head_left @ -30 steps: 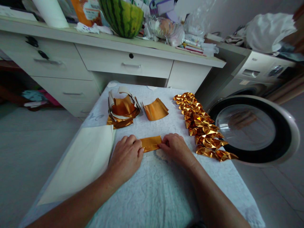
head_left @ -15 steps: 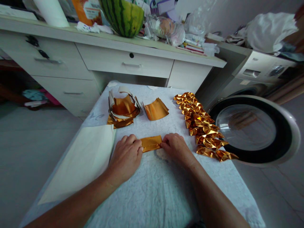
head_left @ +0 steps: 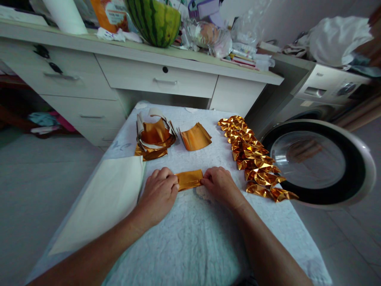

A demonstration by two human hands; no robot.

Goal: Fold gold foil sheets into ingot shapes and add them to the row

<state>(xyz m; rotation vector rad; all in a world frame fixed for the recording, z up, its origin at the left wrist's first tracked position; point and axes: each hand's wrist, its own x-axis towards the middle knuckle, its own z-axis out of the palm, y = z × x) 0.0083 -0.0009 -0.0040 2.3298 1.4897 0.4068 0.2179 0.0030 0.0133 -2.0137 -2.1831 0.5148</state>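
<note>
A folded strip of gold foil paper (head_left: 189, 180) lies flat on the cloth-covered table (head_left: 190, 242). My left hand (head_left: 160, 193) pinches its left end, with the fingers curled. At the other end, my right hand (head_left: 219, 182) grips the strip between thumb and fingers. Beyond the hands sits a small curved stack of gold foil sheets (head_left: 195, 137). Left of that stands a larger curled bundle of foil paper (head_left: 156, 135), its pale backing showing. Folded gold foil pieces (head_left: 253, 151) line the table's right side in rows.
A pale paper sheet (head_left: 101, 202) covers the table's left side. An open washing machine door (head_left: 318, 163) reaches close to the right edge. Behind stands a white drawer counter (head_left: 160, 77) holding a cut watermelon (head_left: 154, 22), plastic bags and other items.
Almost nothing differs. My left hand has shifted very slightly left along the strip's end; my right hand keeps its place.
</note>
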